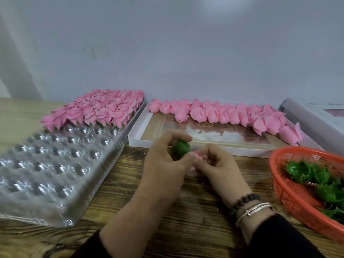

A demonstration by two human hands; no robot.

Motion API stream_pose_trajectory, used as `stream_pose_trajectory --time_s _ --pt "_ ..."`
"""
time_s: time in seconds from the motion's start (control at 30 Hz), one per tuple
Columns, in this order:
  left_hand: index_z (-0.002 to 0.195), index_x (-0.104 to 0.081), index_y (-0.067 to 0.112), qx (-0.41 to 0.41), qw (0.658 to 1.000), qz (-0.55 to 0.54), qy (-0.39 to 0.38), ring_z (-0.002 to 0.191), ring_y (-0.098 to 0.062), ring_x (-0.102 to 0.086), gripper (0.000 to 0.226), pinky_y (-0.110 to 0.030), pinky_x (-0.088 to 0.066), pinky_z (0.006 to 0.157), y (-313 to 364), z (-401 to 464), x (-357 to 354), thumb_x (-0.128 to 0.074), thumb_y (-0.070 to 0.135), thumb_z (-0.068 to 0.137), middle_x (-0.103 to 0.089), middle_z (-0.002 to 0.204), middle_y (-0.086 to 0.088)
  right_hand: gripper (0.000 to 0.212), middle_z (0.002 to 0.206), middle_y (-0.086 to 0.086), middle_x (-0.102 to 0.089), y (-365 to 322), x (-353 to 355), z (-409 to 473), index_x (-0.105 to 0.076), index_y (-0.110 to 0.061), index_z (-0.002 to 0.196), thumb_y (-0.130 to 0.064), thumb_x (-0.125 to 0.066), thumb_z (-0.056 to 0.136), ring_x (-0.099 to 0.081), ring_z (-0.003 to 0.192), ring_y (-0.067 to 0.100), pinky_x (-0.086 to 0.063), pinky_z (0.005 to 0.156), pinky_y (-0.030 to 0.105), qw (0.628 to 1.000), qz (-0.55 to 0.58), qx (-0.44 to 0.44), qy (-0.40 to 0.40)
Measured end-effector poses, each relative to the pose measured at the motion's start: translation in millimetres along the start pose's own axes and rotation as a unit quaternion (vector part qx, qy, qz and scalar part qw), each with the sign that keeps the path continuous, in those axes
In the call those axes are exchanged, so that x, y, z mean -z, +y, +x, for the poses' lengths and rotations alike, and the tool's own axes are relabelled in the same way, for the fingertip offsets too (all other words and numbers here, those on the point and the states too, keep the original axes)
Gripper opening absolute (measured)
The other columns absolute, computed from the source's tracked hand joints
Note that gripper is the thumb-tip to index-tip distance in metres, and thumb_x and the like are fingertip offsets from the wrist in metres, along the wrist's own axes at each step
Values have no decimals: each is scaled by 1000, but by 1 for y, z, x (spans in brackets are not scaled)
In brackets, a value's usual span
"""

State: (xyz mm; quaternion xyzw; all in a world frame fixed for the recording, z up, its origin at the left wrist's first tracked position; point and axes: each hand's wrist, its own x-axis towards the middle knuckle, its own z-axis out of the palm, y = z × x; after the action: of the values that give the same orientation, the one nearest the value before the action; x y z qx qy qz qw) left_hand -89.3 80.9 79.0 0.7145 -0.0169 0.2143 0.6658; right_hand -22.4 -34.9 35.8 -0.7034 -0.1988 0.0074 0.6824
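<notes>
My left hand pinches a green calyx; my right hand grips a pink bud touching it, above the tabletop, near the white box.

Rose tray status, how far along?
Done: the far rows of the clear tray hold finished roses. In hand: left hand holds a green calyx, right hand a pink bud. Left: near cavities empty; loose buds and spare calyxes wait.
</notes>
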Motion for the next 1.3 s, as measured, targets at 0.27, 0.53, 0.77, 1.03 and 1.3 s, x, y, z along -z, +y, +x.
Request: stream_pose_trajectory --time_s 0.27,0.53,0.77,1.03,1.3 --pt "90 -65 5 137 956 -260 23 56 -10 -55 25 -17 -50 55 -25 9 22 -62 16 68 -61 65 -6 19 69 7 -56 -1 -2 -7 -61 -14 73 4 -66 78 -50 66 20 -42 65 31 1000 1 3 25" --pt "90 -58 6 184 943 -274 43 56 -10 -61 18 -20 -47 50 -30 13 21 -46 20 93 -66 73 -9 19 69 10 -54 -9 0 -26 -63 -18 70 -2 -67 79 -47 67 22 -43 68 36 994 1 27 105" --pt "97 -57 -1 246 904 -339 84 64 -23 -71 26 -23 -54 49 -33 16 22 -38 16 99 -67 75 -18 19 61 -11 -59 -22 -5 -35 -64 -21 73 -3 -70 76 -49 59 1 -45 61 16 984 -8 95 150" --pt "116 -46 -4 284 886 -361 62 73 -29 -70 33 -33 -59 58 -33 14 18 -33 22 101 -69 92 -27 24 72 -5 -64 -28 -13 -36 -63 -27 75 -4 -71 74 -57 62 8 -48 60 19 979 -47 151 128" --pt "112 -53 -8 311 869 -385 -1 99 -36 -65 43 -38 -57 79 -37 8 6 -31 27 100 -64 106 -30 30 76 1 -66 -24 -15 -34 -60 -32 74 -4 -70 76 -61 73 22 -51 66 29 978 -121 139 95"
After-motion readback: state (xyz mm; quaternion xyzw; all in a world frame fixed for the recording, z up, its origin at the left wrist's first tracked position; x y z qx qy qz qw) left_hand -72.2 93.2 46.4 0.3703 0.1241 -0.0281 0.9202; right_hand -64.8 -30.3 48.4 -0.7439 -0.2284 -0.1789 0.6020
